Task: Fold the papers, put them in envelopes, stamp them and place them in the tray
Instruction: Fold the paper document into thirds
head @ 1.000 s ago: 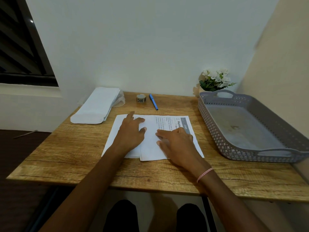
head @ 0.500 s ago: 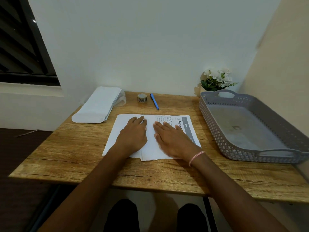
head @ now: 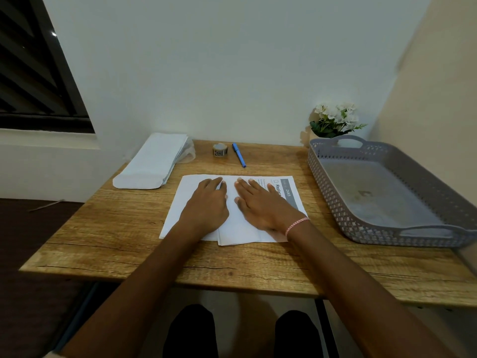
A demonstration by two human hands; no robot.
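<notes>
White papers point(head: 233, 228) lie in the middle of the wooden table point(head: 116, 228), the top sheet folded over with printed text showing at its right edge. My left hand point(head: 206, 205) presses flat on the left part of the fold, fingers straight. Beside it my right hand point(head: 260, 202) lies flat on the folded sheet, fingers spread toward the far edge. A stack of white envelopes point(head: 152, 164) sits at the back left. A small roll of stamps point(head: 220, 150) stands at the back centre. The grey perforated tray point(head: 333, 187) at the right holds nothing.
A blue pen point(head: 239, 158) lies next to the stamp roll. A pot of white flowers point(head: 334, 120) stands in the back right corner behind the tray. The wall runs along the table's far edge, and a window is at the upper left.
Both hands have slid away from me along the folded sheet toward its far edge, and my right hand has moved closer to the left one. The papers stay in place.
</notes>
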